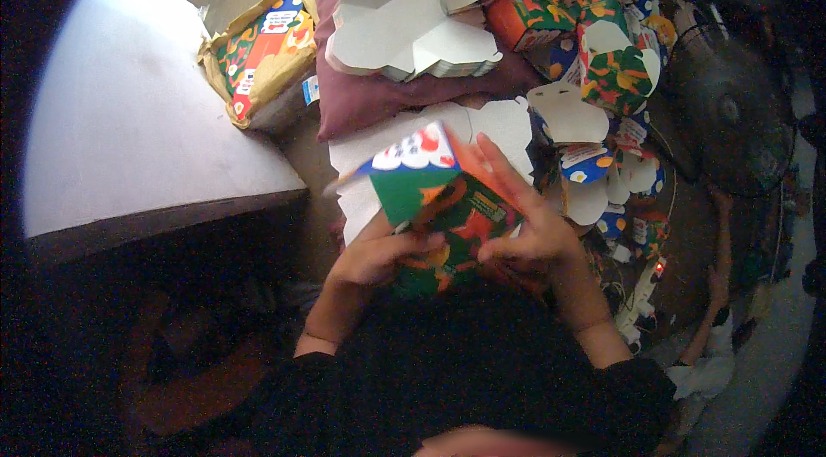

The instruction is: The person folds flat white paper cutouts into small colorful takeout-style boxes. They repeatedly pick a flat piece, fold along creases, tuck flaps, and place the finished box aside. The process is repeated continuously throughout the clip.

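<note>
A printed cardboard food carton, green with orange and red shapes, is held between my two hands in front of my chest. Its blue and white flap stands up at the top and is slightly blurred. My left hand grips the carton's lower left side, thumb on the printed face. On the other side my right hand is closed round the edge, with fingers stretched up along the side and the thumb in front. Beneath the carton, white flat carton blanks lie with their plain side up.
A mauve cushion bears a stack of white blanks. Folded cartons are heaped at the right, near a dark round fan and a power strip. At the left are brown-paper-wrapped printed blanks and a white surface. Another person's arm shows at the right.
</note>
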The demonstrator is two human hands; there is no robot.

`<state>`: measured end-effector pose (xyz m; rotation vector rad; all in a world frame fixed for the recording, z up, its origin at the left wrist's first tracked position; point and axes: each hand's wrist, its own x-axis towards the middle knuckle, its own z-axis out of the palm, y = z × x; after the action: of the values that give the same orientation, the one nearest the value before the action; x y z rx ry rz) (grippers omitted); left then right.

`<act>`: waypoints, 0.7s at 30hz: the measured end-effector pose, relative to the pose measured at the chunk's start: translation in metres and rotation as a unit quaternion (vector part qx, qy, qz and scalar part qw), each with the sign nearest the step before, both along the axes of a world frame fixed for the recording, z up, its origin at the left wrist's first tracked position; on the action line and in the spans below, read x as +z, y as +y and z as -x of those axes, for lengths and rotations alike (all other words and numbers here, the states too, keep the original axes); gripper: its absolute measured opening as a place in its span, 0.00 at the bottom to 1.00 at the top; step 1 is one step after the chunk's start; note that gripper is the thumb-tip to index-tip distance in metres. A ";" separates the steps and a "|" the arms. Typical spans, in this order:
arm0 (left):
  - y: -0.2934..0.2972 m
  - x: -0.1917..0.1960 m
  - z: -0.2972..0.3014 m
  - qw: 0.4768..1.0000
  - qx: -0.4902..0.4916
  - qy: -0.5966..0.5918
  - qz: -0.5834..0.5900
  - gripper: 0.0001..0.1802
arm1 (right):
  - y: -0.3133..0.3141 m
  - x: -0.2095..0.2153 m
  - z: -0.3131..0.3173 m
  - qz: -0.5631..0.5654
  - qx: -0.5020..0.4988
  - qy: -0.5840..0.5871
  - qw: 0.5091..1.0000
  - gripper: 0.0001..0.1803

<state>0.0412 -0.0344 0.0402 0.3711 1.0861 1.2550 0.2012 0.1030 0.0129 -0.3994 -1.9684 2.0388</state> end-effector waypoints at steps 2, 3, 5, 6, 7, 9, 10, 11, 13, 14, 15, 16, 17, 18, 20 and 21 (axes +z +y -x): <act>0.001 0.004 0.003 0.999 -0.041 0.010 0.022 0.31 | 0.008 0.005 -0.003 -0.232 -0.012 -0.030 0.972 0.59; 0.003 0.005 0.007 0.993 -0.112 0.030 0.004 0.30 | 0.012 0.006 -0.004 -0.335 -0.020 -0.046 0.941 0.59; 0.009 0.001 0.015 0.968 -0.239 0.072 -0.002 0.29 | 0.017 0.006 -0.004 -0.326 -0.002 -0.019 0.945 0.36; 0.010 -0.003 0.014 0.959 -0.246 0.127 -0.065 0.26 | 0.018 0.004 -0.002 -0.271 0.042 -0.013 0.962 0.30; 0.011 -0.008 0.015 0.960 -0.249 0.122 -0.038 0.25 | 0.019 0.002 -0.001 -0.214 0.079 -0.005 0.974 0.25; 0.012 -0.019 0.016 0.960 -0.255 0.115 -0.007 0.23 | 0.015 -0.002 0.001 -0.253 0.016 0.023 0.967 0.15; 0.010 -0.025 0.012 0.976 -0.218 0.011 0.013 0.22 | 0.012 -0.004 0.001 -0.280 0.001 0.033 0.960 0.14; 0.008 -0.029 0.010 0.978 -0.170 -0.117 0.025 0.25 | 0.011 -0.005 0.000 -0.305 -0.011 0.035 0.952 0.14; 0.006 -0.037 0.005 0.920 -0.046 -0.390 -0.016 0.31 | 0.009 -0.005 -0.003 -0.285 -0.114 0.008 0.952 0.14; 0.004 -0.038 0.003 0.857 0.011 -0.511 -0.066 0.35 | 0.008 -0.005 -0.004 -0.274 -0.173 0.001 0.946 0.13; 0.003 -0.038 0.001 0.930 -0.012 -0.355 -0.092 0.35 | 0.007 -0.005 -0.004 -0.277 -0.182 -0.001 0.943 0.13; 0.002 -0.036 0.000 0.973 -0.044 -0.182 -0.134 0.35 | 0.008 -0.004 -0.005 -0.278 -0.201 0.005 0.939 0.13; 0.002 -0.034 0.000 0.987 -0.089 0.008 -0.132 0.35 | 0.009 -0.003 -0.004 -0.273 -0.217 0.006 0.937 0.13; -0.002 -0.029 -0.002 0.998 -0.059 -0.030 -0.006 0.30 | 0.010 -0.002 -0.003 -0.313 -0.197 0.038 0.928 0.15; 0.000 -0.023 0.001 0.994 -0.047 -0.075 0.071 0.28 | 0.013 -0.001 -0.001 -0.387 -0.156 0.089 0.904 0.15; 0.001 -0.021 0.002 0.990 -0.029 -0.117 0.074 0.28 | 0.016 0.000 -0.001 -0.429 -0.123 0.096 0.890 0.15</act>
<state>0.0394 -0.0332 0.0196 0.1377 0.9539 1.1268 0.2021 0.1190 0.0125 -0.2069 -2.2905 0.8648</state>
